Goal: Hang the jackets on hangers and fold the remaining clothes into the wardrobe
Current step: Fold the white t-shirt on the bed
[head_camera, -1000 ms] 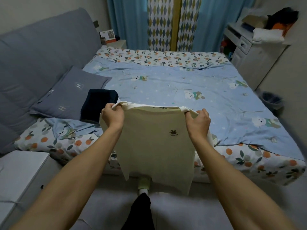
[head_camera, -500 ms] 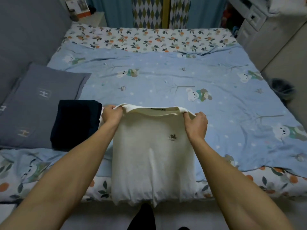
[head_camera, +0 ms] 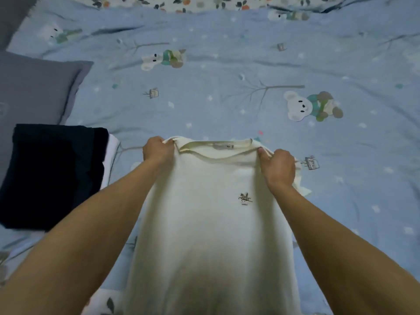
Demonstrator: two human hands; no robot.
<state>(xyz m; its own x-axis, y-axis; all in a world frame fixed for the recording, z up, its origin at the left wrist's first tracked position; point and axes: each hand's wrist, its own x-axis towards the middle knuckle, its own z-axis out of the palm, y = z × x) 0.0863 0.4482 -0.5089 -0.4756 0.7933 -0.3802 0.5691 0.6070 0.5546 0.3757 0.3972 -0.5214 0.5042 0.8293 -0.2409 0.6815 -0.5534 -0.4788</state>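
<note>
Seen from above a bed (head_camera: pixel 227 64) spread with a pale blue quilt printed with bears and bare trees: cream T-shirt (head_camera: pixel 211 223) stretched flat at centre frame, collar toward 12 o'clock, hem running off toward 6 o'clock. Left hand (head_camera: pixel 158 151) pinching the shirt's shoulder at the 11 o'clock corner, fingers curled tight on the fabric. Right hand (head_camera: pixel 280 165) gripping the opposite shoulder at 1 o'clock, thumb on top of the cloth, fingers clamped beneath. Small dark horse emblem (head_camera: pixel 245 197) showing on the chest, just below the right hand. At 9 o'clock, folded dark navy garment (head_camera: pixel 54 176) lying on the quilt, with a white edge peeking out along its right side. Beyond it, toward 10 o'clock, grey pillow (head_camera: pixel 38 87). Floral sheet (head_camera: pixel 181 3) visible at 12 o'clock along the top edge.
</note>
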